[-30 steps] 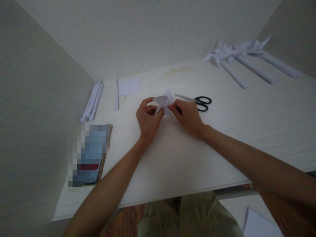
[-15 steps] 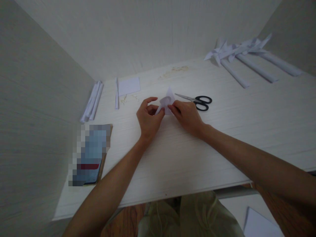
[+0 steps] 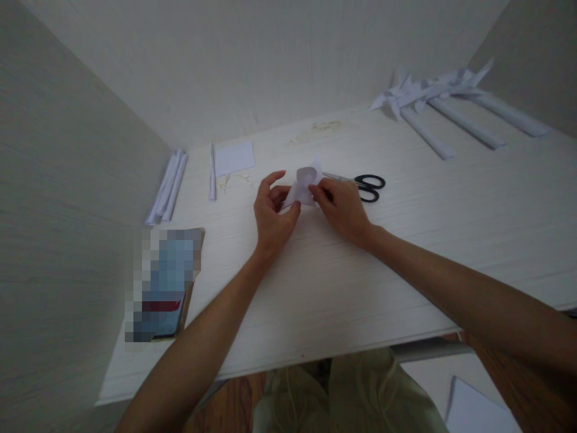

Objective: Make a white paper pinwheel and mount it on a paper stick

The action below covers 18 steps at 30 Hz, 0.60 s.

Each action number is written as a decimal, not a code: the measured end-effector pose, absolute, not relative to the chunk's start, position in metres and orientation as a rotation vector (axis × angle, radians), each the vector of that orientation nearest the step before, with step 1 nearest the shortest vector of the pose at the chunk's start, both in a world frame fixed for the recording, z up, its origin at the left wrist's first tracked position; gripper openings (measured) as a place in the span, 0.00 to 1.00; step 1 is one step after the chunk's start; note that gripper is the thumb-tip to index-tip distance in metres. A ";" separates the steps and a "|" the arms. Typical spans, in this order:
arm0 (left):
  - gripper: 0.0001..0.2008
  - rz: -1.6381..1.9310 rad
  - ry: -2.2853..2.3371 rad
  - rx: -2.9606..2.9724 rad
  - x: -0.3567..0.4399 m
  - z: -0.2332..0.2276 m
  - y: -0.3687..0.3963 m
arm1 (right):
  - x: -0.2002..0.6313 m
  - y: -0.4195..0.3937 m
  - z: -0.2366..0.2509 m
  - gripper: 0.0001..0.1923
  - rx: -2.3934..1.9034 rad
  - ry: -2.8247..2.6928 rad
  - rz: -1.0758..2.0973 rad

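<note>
A small piece of white paper (image 3: 305, 184) with curled flaps is held between both hands just above the white table (image 3: 406, 240). My left hand (image 3: 271, 213) pinches its lower left edge with thumb and fingers, the index finger raised. My right hand (image 3: 341, 207) grips its right side. Black-handled scissors (image 3: 360, 183) lie right behind my right hand, blades pointing left and partly hidden by the paper.
Rolled paper tubes (image 3: 169, 185) lie at the far left by the wall, with a thin paper strip (image 3: 211, 171) and a white paper square (image 3: 235, 158) beside them. Several paper pinwheels on rolled sticks (image 3: 444, 108) lie at the far right. A blurred phone (image 3: 164, 282) rests near left.
The paper has been lifted and tilted slightly, one flap now curled up higher. My left index finger has opened away from the paper. Both hands stay in the same spot.
</note>
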<state>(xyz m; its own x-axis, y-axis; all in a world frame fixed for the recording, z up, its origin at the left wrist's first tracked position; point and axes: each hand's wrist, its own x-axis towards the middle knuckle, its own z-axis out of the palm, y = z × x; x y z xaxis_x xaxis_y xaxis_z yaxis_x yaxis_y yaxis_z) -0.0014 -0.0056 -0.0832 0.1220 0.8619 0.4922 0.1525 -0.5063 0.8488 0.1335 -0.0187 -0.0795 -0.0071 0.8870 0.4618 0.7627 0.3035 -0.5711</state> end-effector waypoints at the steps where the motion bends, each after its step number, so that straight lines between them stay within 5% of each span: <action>1: 0.22 1.430 0.978 1.771 -0.001 -0.083 -0.005 | 0.134 -0.019 -0.080 0.17 -1.481 -1.784 0.197; 18: 0.18 1.516 1.070 1.739 0.000 -0.080 -0.006 | 0.134 -0.019 -0.080 0.16 -1.423 -1.776 0.204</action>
